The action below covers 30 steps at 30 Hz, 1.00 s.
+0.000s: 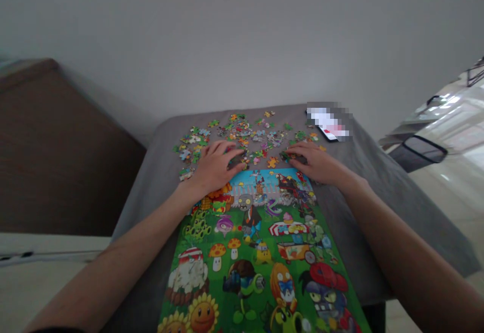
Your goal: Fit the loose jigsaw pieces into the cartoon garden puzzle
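Far left, a brown panel [56,146] stands beside a grey cloth-covered surface [363,232], though whether it belongs to a bed or a sofa is hard to say. The person's left hand [214,167] lies at the near edge of a scatter of loose jigsaw pieces [236,134], its fingers [230,150] slightly spread and curved over a small dark clump. Whether they pinch anything can't be told, since the hand covers what lies beneath it.

Below both hands, a long picture sheet [253,242] of cartoon zombies, sunflowers and mushrooms runs toward the person and is cut off by the bottom of the view. It may be a finished section or a printed guide, as no joins can be made out. If it is a guide, nothing assembled is visible; the many pieces remain spread out, mostly small and face up, their images too tiny to read.

The right hand [317,164] rests just above the sheet's top right corner, its fingers [298,147] close together and reaching toward a dark group of pieces [292,157]; any grip is unclear. Beyond it lies a phone [327,133], partly blurred out. Further right, a dark bin [416,154] stands on the shiny floor [454,222].
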Tool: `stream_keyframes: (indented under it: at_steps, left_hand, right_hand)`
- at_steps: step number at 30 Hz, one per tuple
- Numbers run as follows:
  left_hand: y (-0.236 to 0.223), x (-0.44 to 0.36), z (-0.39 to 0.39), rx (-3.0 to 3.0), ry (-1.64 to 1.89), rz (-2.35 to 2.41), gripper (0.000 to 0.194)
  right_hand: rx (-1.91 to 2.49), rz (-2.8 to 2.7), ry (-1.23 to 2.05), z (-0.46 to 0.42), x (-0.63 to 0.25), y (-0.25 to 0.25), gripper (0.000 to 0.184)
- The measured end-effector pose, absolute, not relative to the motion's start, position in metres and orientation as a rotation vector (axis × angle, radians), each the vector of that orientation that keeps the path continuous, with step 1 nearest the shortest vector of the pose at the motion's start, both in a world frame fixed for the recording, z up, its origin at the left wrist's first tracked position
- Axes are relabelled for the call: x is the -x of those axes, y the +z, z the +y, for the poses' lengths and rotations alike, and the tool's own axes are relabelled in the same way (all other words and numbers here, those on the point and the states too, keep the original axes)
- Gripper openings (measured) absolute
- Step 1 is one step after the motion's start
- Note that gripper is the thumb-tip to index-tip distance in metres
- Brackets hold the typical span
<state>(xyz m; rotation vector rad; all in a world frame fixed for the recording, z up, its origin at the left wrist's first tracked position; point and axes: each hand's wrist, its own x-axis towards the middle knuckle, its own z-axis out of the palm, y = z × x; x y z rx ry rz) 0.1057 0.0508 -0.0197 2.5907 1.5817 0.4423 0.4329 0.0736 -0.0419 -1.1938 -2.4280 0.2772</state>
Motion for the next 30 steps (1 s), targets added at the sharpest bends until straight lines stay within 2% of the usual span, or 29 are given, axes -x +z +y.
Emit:
stream_keyframes:
  at_steps: [4, 9, 12, 14, 22, 30]
  left_hand:
    - [-0.023, -0.113, 0.058, -2.510, 0.484, 1.518, 0.025]
    - [-0.018, -0.105, 0.055, -2.321, 0.633, 1.459, 0.021]
    - [-0.003, -0.111, 0.032, -2.235, 0.682, 1.354, 0.026]
    - [0.007, -0.121, 0.007, -2.222, 0.567, 1.198, 0.034]
    - [0.013, -0.165, -0.079, -2.125, 0.170, 0.599, 0.013]
    - [0.002, -0.171, -0.100, -2.206, 0.153, 0.420, 0.008]
  right_hand:
    - [1.202, -2.447, 0.304, 0.073, -0.434, -0.039, 0.031]
    - [1.213, -2.466, 0.325, 0.075, -0.437, -0.036, 0.030]
    - [1.220, -2.471, 0.336, 0.075, -0.438, -0.033, 0.029]
    - [1.217, -2.478, 0.341, 0.075, -0.438, -0.032, 0.029]
    - [1.262, -2.480, 0.360, 0.076, -0.438, -0.030, 0.031]
    - [1.267, -2.473, 0.391, 0.077, -0.438, -0.030, 0.030]
